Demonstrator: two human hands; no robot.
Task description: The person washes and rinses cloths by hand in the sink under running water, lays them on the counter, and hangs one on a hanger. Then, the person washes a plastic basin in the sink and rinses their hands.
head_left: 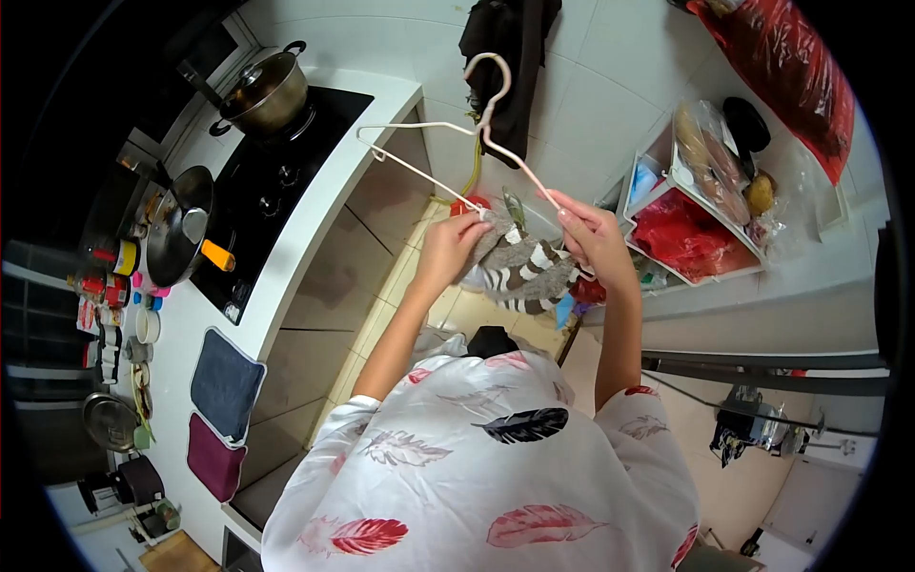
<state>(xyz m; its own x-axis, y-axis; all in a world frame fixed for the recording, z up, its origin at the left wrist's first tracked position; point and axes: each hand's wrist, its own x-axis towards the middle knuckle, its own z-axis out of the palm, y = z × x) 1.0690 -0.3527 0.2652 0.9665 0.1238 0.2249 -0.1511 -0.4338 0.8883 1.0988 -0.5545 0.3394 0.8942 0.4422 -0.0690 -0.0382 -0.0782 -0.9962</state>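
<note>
A pale pink clothes hanger [487,114] is held up in front of me, its hook toward the wall. A fuzzy grey garment with white and brown stripes [519,262] hangs below it between my hands. My left hand [450,250] is closed, pinching the garment's edge by the hanger's lower bar. My right hand [599,238] is closed around the hanger's right arm, with the garment bunched beside its fingers. The hanger's right end is hidden behind that hand.
On the left, a white counter [315,224] bears a black stove with a lidded pot [267,93], a wok [178,229] and two folded cloths. At right stands a white rack [686,186] with bags. Dark cloth [510,57] hangs on the wall.
</note>
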